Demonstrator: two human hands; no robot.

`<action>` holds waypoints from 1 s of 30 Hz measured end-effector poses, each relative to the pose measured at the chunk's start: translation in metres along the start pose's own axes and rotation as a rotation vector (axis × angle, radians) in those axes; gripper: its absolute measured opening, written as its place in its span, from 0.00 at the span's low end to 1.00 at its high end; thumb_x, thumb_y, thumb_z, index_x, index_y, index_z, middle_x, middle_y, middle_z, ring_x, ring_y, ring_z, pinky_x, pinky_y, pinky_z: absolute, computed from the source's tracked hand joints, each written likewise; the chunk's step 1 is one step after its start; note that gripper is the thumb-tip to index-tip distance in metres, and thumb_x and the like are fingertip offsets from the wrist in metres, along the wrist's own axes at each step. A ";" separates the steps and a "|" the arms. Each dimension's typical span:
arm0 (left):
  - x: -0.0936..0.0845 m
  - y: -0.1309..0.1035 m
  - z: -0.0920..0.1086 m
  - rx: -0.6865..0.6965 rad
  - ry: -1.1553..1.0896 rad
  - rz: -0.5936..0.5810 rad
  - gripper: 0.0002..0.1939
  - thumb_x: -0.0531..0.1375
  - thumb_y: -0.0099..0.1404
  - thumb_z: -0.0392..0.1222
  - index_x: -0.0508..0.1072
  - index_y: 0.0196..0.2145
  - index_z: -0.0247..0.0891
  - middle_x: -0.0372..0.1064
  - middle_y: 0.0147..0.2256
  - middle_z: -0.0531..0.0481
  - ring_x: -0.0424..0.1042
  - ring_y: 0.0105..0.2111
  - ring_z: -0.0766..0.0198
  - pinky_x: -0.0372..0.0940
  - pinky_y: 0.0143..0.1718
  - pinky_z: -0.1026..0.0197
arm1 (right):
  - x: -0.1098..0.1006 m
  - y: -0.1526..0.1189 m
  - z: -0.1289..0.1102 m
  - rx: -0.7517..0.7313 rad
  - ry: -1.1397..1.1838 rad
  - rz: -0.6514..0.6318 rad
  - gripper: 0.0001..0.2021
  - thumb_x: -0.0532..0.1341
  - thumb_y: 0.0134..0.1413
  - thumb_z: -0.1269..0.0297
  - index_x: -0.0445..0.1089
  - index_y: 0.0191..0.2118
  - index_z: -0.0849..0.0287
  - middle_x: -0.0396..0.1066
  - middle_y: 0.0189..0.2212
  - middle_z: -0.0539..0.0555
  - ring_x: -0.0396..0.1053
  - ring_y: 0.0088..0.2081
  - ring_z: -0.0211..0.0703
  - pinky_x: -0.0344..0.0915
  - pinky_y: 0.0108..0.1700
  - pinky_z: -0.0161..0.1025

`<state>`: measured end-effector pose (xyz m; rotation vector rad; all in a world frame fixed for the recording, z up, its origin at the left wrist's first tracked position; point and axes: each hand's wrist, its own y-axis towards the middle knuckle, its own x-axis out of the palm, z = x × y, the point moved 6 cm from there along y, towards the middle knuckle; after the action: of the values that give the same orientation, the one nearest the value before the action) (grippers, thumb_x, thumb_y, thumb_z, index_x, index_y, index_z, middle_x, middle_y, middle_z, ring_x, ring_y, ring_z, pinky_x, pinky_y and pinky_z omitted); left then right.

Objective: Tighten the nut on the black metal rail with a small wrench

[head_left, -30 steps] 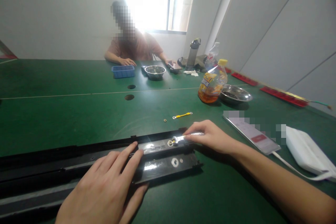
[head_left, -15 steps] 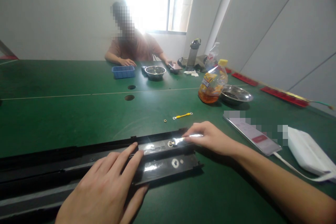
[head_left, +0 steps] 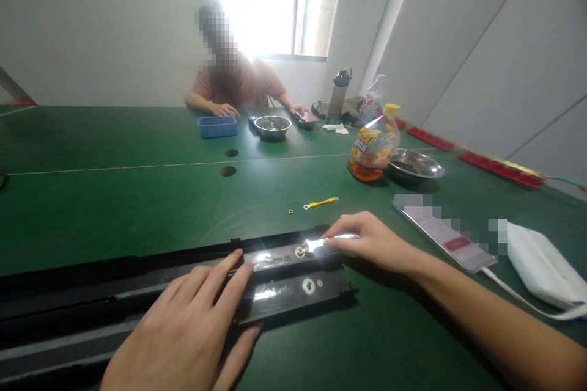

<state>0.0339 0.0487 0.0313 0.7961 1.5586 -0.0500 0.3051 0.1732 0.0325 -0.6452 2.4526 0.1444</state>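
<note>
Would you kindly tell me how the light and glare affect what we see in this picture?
Head view: the window is blown out to white, its haze softening the person opposite; same view: glare whitens patches of the black rail and the wrench, and a dark shadow lies beneath the right hand.

This looks like an assembly workshop: a broad, flat green worktable (head_left: 114, 208) bears a long black channelled metal piece (head_left: 284, 308), a short yellow cable with ring ends (head_left: 323, 202) and a round stainless-steel bowl (head_left: 431, 166) of dark bits, with a slim silver wrench (head_left: 315, 245) at work height.
</note>
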 end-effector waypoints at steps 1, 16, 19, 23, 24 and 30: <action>0.000 0.000 0.000 0.000 -0.001 -0.002 0.32 0.60 0.68 0.60 0.69 0.65 0.44 0.72 0.63 0.46 0.76 0.52 0.50 0.70 0.51 0.47 | 0.000 0.000 0.000 0.004 0.003 0.008 0.11 0.70 0.58 0.54 0.86 0.39 0.56 0.85 0.40 0.56 0.81 0.43 0.51 0.74 0.49 0.43; -0.001 -0.002 -0.001 -0.005 -0.002 -0.007 0.32 0.60 0.68 0.59 0.69 0.65 0.44 0.72 0.63 0.46 0.76 0.51 0.50 0.71 0.50 0.47 | 0.000 0.000 -0.002 -0.027 -0.030 -0.012 0.11 0.70 0.59 0.55 0.86 0.39 0.56 0.85 0.39 0.56 0.81 0.42 0.51 0.74 0.48 0.43; -0.001 -0.001 0.000 -0.003 -0.005 -0.006 0.32 0.60 0.68 0.60 0.70 0.64 0.44 0.72 0.63 0.46 0.76 0.51 0.50 0.70 0.50 0.47 | -0.001 0.000 -0.001 -0.018 -0.029 -0.011 0.11 0.70 0.59 0.55 0.86 0.39 0.56 0.85 0.39 0.56 0.81 0.42 0.51 0.74 0.48 0.43; 0.000 0.000 0.000 -0.004 -0.002 -0.007 0.32 0.60 0.68 0.60 0.69 0.65 0.44 0.72 0.63 0.46 0.76 0.52 0.50 0.71 0.50 0.47 | -0.001 0.000 -0.001 -0.009 -0.018 0.012 0.11 0.70 0.59 0.55 0.86 0.40 0.55 0.85 0.40 0.55 0.81 0.43 0.52 0.74 0.49 0.43; 0.000 0.000 0.000 -0.003 -0.001 -0.007 0.32 0.60 0.68 0.60 0.69 0.65 0.44 0.72 0.63 0.46 0.76 0.51 0.50 0.71 0.50 0.47 | 0.000 0.000 -0.001 -0.014 -0.016 0.007 0.11 0.70 0.59 0.55 0.86 0.40 0.56 0.85 0.40 0.55 0.81 0.43 0.51 0.74 0.49 0.43; -0.001 -0.001 0.000 0.000 -0.003 -0.008 0.33 0.61 0.67 0.60 0.69 0.65 0.43 0.73 0.63 0.46 0.76 0.51 0.50 0.70 0.50 0.47 | 0.000 -0.001 -0.001 -0.014 0.001 -0.009 0.10 0.70 0.59 0.56 0.86 0.38 0.57 0.85 0.38 0.56 0.81 0.41 0.50 0.74 0.47 0.42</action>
<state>0.0332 0.0473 0.0317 0.7896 1.5590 -0.0566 0.3052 0.1724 0.0335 -0.6627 2.4517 0.1573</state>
